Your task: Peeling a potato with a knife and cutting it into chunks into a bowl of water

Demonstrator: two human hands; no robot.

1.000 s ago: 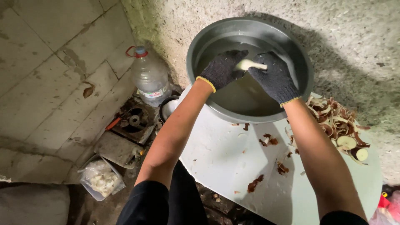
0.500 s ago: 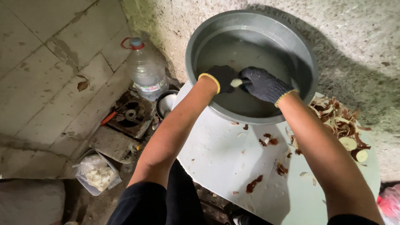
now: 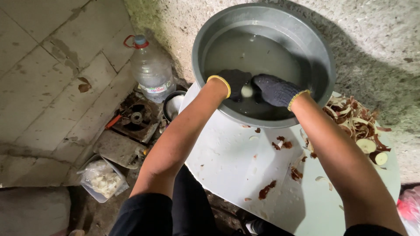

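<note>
At the far left a clear plastic tub of pale chunks (image 3: 103,180) sat on the cracked concrete floor (image 3: 39,87), with a clear ribbed plastic water bottle with a red ring handle (image 3: 151,70) standing behind it. The left hand in a dark knitted glove with a yellow cuff (image 3: 234,81) lay sunk in the cloudy water of the round grey plastic basin (image 3: 323,65), fingers curled against a small pale round peeled piece (image 3: 247,91). The right hand, gloved alike (image 3: 274,89), closed on that piece from the other side. The basin rested on a smooth pale round table (image 3: 227,161); reddish-brown curled peelings (image 3: 356,124) were heaped to the right. Half a second before, the piece and both hands were higher; they had since sunk lower into the water.
</note>
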